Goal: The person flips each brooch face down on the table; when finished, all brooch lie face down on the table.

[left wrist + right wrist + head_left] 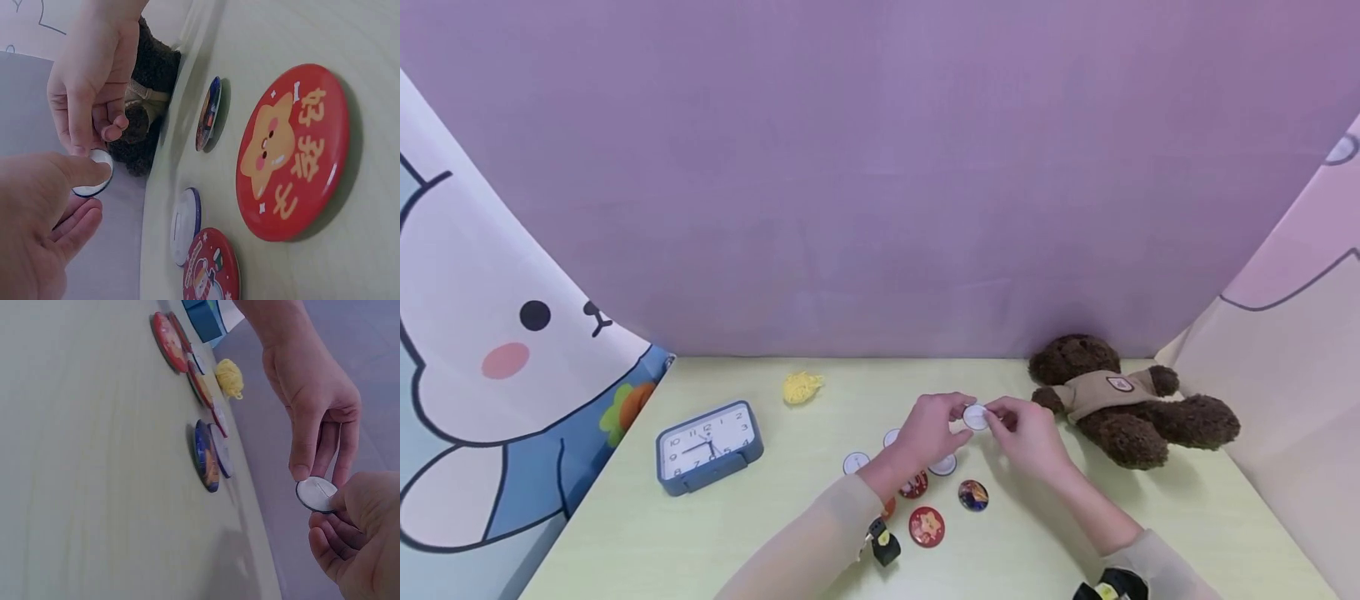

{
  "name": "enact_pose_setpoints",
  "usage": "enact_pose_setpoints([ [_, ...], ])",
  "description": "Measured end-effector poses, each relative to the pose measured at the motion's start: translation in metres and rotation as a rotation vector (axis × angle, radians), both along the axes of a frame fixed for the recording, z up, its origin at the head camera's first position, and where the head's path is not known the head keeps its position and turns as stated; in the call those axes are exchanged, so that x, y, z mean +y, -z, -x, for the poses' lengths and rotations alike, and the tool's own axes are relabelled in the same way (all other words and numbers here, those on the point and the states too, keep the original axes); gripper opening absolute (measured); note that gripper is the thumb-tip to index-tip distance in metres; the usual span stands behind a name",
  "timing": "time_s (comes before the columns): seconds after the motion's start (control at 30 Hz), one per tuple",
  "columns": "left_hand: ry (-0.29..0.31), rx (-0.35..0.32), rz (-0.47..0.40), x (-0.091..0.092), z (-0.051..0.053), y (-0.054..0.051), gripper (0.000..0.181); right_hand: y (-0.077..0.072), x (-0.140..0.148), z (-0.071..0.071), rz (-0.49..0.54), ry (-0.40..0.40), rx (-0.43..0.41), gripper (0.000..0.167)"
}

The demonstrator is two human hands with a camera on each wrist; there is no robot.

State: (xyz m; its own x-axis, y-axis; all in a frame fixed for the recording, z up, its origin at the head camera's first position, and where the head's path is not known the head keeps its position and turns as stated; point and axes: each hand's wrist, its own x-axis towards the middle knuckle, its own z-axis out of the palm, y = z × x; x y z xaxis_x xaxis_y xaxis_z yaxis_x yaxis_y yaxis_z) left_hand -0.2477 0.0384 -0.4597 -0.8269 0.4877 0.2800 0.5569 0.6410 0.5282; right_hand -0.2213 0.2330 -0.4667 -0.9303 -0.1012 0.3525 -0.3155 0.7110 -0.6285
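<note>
My left hand (931,427) and my right hand (1026,435) pinch a pin badge (976,417) between them, held up above the table. Its white back with a pin faces up, as the right wrist view shows. Each thumb lies on the badge near its rim. Below the hands lie several more badges: a red star badge (294,153), a dark picture badge (973,496), a red badge (212,269) with a cartoon figure, and white-backed ones such as the badge (855,462) left of my left wrist. My left forearm partly hides an orange-red badge (889,507).
A blue alarm clock (709,446) stands at the left of the pale table (760,533). A yellow yarn-like lump (802,387) lies near the back edge. A brown teddy bear (1120,404) lies right of my right hand. A purple curtain (880,208) hangs behind.
</note>
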Motion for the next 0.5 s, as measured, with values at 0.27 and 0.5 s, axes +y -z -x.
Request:
enact_pose_setpoints([
  [0.27,0.021,0.063,-0.024,-0.002,-0.004,-0.005,0.045,-0.012,0.0,-0.002,0.076,-0.034,-0.039,0.013],
  [0.5,0.046,0.092,-0.027,-0.004,-0.006,-0.01,0.043,-0.02,0.0,-0.004,0.063,-0.044,-0.016,0.018],
])
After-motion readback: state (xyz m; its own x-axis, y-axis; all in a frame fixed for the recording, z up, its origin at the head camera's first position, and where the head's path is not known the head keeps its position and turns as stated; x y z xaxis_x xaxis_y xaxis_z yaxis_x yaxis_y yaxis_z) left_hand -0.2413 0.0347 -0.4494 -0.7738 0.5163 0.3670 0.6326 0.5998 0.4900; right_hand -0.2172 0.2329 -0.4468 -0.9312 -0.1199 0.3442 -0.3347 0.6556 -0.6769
